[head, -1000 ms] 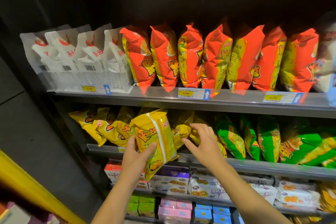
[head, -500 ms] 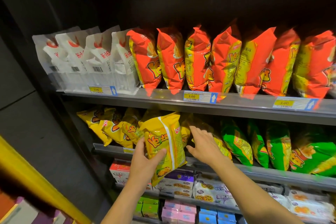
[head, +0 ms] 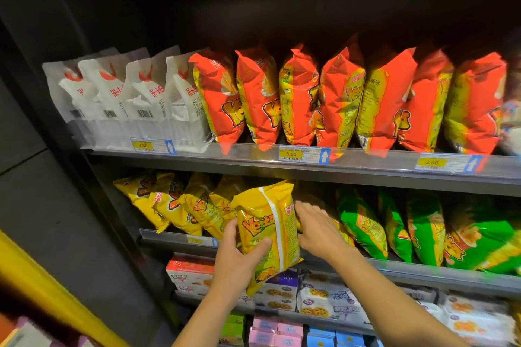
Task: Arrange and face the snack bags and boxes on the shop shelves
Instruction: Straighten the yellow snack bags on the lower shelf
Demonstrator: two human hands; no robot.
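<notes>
My left hand [head: 235, 263] grips a yellow snack bag [head: 267, 231] in front of the middle shelf [head: 423, 272], thumb across its front. The bag stands upright, its back seam facing me. My right hand [head: 317, 229] reaches past the bag's right side with straight fingers and touches the yellow bags behind it. Several more yellow bags [head: 169, 205] lean to the left on that shelf, and green bags [head: 394, 228] fill its right part.
The top shelf [head: 253, 162] carries white pouches [head: 127, 98] at the left and red-and-yellow bags [head: 338, 98] to the right. Below are biscuit boxes [head: 191, 273] and small coloured cartons [head: 276, 329]. A dark cabinet wall stands at the left; a yellow edge [head: 56, 290] crosses the lower left.
The view has shifted so the shelves sit further right. My left hand still holds the yellow bag; my right hand has slid closer to its right side.
</notes>
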